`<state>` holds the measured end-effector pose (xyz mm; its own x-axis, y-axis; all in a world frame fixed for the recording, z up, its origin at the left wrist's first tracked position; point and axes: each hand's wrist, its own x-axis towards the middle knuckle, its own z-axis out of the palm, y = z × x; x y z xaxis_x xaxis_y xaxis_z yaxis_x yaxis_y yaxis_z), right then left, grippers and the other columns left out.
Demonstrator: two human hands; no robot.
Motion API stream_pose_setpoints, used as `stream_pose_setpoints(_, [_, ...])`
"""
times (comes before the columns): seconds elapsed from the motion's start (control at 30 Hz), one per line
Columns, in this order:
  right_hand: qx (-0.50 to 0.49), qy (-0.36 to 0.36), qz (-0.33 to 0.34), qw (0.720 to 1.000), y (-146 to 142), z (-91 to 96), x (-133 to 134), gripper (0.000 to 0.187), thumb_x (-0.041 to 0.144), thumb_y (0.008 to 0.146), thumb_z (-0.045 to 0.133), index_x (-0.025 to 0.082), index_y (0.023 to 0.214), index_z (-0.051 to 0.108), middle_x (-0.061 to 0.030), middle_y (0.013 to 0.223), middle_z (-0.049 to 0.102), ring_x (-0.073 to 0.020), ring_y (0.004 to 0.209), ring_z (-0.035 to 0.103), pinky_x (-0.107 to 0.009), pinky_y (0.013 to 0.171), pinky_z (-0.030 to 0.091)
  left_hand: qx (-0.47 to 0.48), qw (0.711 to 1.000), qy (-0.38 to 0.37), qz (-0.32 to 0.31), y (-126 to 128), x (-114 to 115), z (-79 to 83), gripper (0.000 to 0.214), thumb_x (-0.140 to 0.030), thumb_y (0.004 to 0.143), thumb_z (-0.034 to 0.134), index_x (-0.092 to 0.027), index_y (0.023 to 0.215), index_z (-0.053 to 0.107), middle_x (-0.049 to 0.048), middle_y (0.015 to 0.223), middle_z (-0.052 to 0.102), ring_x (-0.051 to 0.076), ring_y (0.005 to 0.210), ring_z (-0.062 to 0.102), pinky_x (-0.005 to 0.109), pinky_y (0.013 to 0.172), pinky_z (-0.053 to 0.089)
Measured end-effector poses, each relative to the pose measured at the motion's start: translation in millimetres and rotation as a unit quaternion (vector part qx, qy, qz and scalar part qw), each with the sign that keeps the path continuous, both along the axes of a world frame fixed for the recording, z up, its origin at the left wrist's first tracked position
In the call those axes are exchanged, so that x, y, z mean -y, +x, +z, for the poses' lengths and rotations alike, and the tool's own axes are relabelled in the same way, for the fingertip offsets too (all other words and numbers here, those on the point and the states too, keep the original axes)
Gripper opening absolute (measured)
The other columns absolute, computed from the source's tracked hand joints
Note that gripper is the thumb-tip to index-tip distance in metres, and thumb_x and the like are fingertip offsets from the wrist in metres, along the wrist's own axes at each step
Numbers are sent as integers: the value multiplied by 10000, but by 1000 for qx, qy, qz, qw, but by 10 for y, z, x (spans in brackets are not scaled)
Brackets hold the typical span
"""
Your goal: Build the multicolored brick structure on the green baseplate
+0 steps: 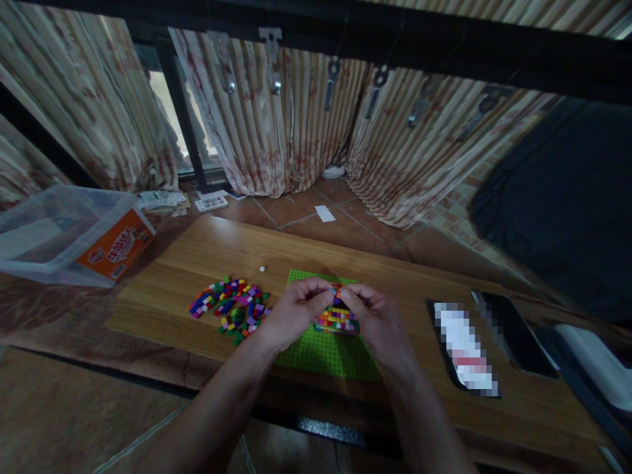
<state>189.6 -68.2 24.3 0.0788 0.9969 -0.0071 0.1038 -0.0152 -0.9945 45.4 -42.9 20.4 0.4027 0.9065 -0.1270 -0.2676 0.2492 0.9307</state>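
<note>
Both hands meet above the green baseplate (pixel 326 352), which lies on the wooden bench (pixel 207 253). The left hand (pixel 296 311) is curled nearly closed, thumb and forefinger pinched on a small brick (pixel 333 289). The right hand (pixel 374 317) is curled the same way, and its fingertips press on that brick from the other side. The brick is held in the air just above the multicoloured brick build (pixel 337 320), which stands on the baseplate; whether it touches the build I cannot tell. A pile of loose bricks (pixel 230 305) lies just left of the baseplate, near the left hand. A clear plastic box (pixel 59 230) sits well apart at the far left.
</note>
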Motion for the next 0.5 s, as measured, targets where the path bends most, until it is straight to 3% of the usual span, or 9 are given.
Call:
stream_pose_setpoints(0.27, [92,33,-65,993,146,-37,-23,248,418,801,584,186,786,672,-20,692,663,-167,660,610,-279,623,474,5,996,-43,73,-71,-65,-29,253,-354,653,749,-135,732,650,-53,546,465,43,474,318,204,475,219])
stream_pose_setpoints(0.5, [182,67,-65,979,156,-124,-27,211,361,812,567,214,849,712,-33,800,705,-192,727,633,-315,676,483,2,991,-73,110,-111,-81,-14,250,-322,615,775,-125,700,646,-40,568,482,33,466,325,194,441,196])
